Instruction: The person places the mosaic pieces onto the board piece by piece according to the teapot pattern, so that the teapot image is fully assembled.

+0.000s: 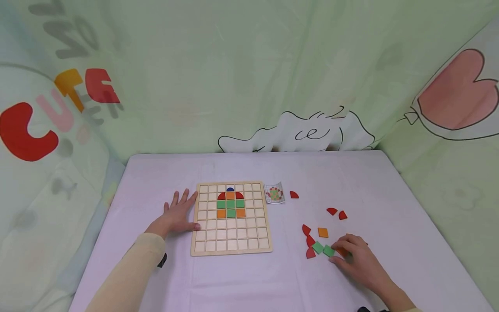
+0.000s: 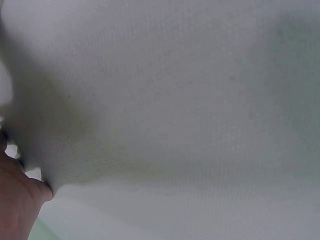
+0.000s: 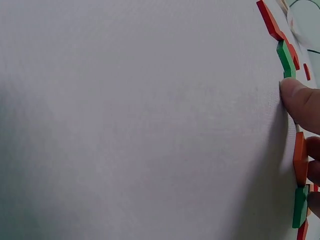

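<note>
My left hand (image 1: 177, 217) lies with spread fingers at the left edge of a wooden grid board (image 1: 237, 245), thumb on its rim. On the board, a blue half-disc (image 1: 230, 189) tops an orange square (image 1: 231, 196) flanked by red quarter-circles, above rows of green and orange squares. Right of the board, my right hand (image 1: 358, 261) pinches a green square tile (image 1: 328, 251) between thumb and index finger. Another green tile (image 1: 317, 247) lies beside it. Under the fingers is an orange tile (image 3: 300, 159), with a further green tile (image 3: 300, 207) close by.
A small printed pattern card (image 1: 274, 193) lies against the board's right side. Several loose red quarter-circles, such as one (image 1: 294, 195) near the card, and an orange square (image 1: 322, 232) are scattered on the white tablecloth (image 1: 234, 290). Printed curtains stand behind the table.
</note>
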`<state>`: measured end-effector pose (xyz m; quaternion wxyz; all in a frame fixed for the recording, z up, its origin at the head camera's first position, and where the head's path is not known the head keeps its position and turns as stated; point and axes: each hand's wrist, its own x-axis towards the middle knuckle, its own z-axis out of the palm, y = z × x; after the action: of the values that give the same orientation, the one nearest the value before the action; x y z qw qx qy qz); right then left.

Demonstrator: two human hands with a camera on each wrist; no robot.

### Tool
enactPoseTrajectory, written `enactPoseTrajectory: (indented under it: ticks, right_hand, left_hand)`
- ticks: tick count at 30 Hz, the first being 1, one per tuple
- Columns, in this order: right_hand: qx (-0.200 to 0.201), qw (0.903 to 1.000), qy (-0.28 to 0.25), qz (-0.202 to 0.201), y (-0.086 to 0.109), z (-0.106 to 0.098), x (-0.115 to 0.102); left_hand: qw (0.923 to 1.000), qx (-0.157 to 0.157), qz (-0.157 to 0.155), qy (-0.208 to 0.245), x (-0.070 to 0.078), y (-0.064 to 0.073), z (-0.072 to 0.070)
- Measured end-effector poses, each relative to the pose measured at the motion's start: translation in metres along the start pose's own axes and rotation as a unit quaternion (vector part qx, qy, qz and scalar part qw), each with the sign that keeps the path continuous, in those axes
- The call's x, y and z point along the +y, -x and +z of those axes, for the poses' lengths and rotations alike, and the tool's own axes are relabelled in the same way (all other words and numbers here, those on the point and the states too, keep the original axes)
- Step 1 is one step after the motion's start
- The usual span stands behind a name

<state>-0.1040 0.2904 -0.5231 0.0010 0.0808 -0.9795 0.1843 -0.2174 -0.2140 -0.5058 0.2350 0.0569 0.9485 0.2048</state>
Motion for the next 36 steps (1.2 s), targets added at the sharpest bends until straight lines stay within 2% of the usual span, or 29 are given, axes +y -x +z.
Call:
enactPoseTrajectory:
  ticks: [10, 14, 17, 21, 31, 36]
  right_hand:
    - [-0.021, 0.9993, -0.019, 0.023, -0.007, -0.005, -0.001]
    - [0.000, 0.9995, -0.032, -0.005, -0.015, -0.008, -0.008]
    - [0.017, 0.9980, -0.045, -0.042, -0.023, -0.009, -0.016]
    - [0.019, 0.9949, -0.065, -0.075, -0.038, -0.006, -0.029]
    - [-0.059, 0.9902, -0.102, -0.075, -0.080, 0.014, -0.072]
    - [-0.074, 0.9838, -0.120, -0.111, -0.098, 0.022, -0.098]
  left_hand:
    - [1.0000, -0.004, 0.003, 0.002, -0.002, -0.001, 0.000]
    - [1.0000, -0.003, 0.002, 0.007, -0.001, 0.001, -0.002]
    - [0.9999, -0.004, 0.002, 0.009, 0.000, 0.003, -0.003]
    - [0.9999, -0.005, 0.007, 0.014, 0.000, 0.004, -0.002]
    - [1.0000, 0.000, 0.003, -0.001, 0.002, 0.003, -0.001]
    - [1.0000, 0.003, 0.001, -0.003, 0.003, 0.003, -0.002]
